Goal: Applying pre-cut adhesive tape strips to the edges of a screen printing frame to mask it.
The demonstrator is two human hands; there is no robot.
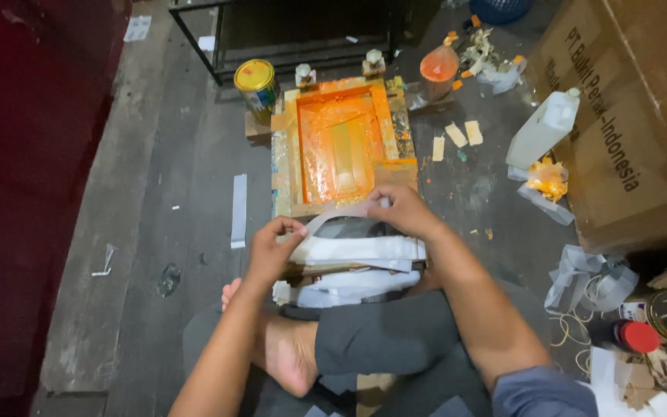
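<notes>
I am holding a thin white strip (341,214) stretched between my two hands, and it is arching up a little in the middle, pale and slightly see-through, like a band of plastic or paper. My left hand (272,247) is pinching one end between thumb and fingertips, and my right hand (399,207) is gripping the other end with its fingers curled over it. The strip is hanging just above a stack of white strips (360,251) lying in front of my crossed legs on the dark floor (187,177). Just beyond the stack, a wooden printing frame (340,147) is lying flat, its screen smeared with bright orange ink. A yellow-topped tin (256,81) is standing by the frame's far left corner, and a white plastic jug (543,127) is leaning to the right, near a large cardboard box (627,116). Another loose white strip (238,210) is lying on the floor to the left.
</notes>
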